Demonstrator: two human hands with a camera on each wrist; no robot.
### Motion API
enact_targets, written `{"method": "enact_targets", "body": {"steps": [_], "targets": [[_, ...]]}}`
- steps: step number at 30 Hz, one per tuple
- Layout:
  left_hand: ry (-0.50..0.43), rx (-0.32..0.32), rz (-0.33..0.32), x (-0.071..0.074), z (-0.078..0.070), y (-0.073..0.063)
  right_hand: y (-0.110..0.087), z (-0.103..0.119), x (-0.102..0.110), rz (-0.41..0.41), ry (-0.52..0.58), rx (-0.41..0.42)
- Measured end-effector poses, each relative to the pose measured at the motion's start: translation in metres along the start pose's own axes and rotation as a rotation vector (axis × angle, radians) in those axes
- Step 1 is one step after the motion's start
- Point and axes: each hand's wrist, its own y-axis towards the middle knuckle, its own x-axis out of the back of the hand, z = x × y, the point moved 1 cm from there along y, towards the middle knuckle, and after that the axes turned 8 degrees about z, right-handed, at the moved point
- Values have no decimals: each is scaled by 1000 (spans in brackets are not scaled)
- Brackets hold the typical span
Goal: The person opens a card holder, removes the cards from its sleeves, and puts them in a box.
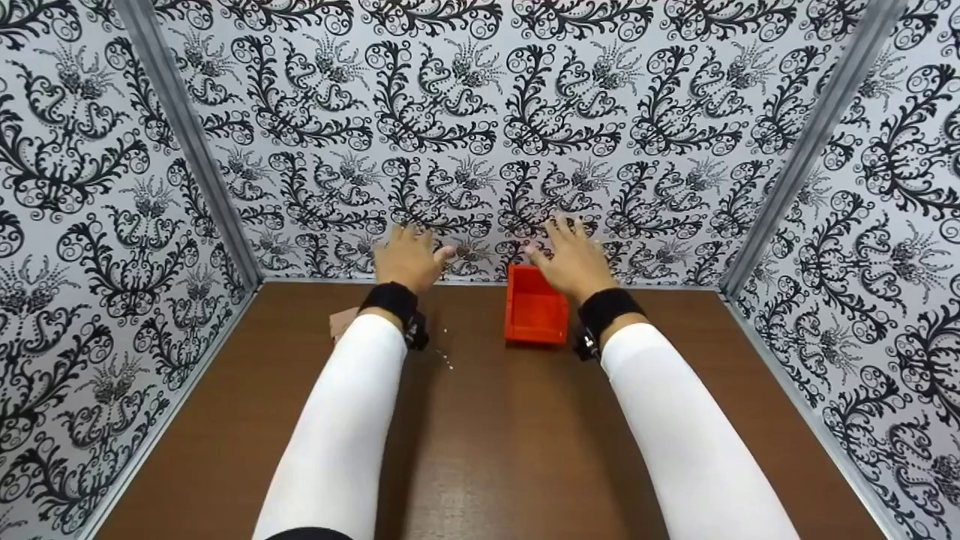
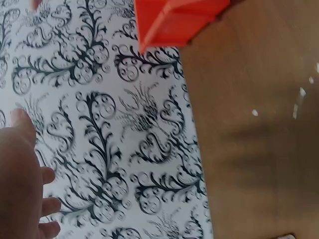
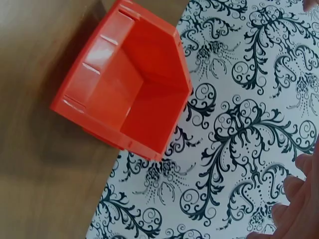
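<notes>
An empty orange plastic bin (image 1: 535, 307) stands on the brown table near the back wall, its inside bare in the right wrist view (image 3: 134, 79). My right hand (image 1: 571, 255) hovers just above and behind the bin's right side, fingers straight and spread, holding nothing; its fingertips (image 3: 294, 191) show against the wallpaper. My left hand (image 1: 409, 255) is raised left of the bin, fingers also spread and empty, seen at the edge of the left wrist view (image 2: 22, 184). The bin's corner (image 2: 174, 22) shows there too.
A small tan cardboard piece (image 1: 343, 323) lies on the table, half hidden behind my left forearm. A few white specks (image 1: 447, 361) dot the brown tabletop (image 1: 480, 450). Patterned black-and-white walls (image 1: 480, 135) close in the table at back, left and right.
</notes>
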Motion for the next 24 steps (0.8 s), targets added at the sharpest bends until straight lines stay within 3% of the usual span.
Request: {"method": "enact_targets", "body": {"steps": [4,10,17,24], "targets": [[-38,16,14,-17,18,-2,-3,-1,-12,18,17,8],[-77,5,52,-43,33,-11,-7,0,-33,18,20,31],[-220,9,50,-65,57,-24,-13,9,-62,29,39,78],[-289,134,-9,-87,101,-39,-21,30,-92,50,89,130]]}}
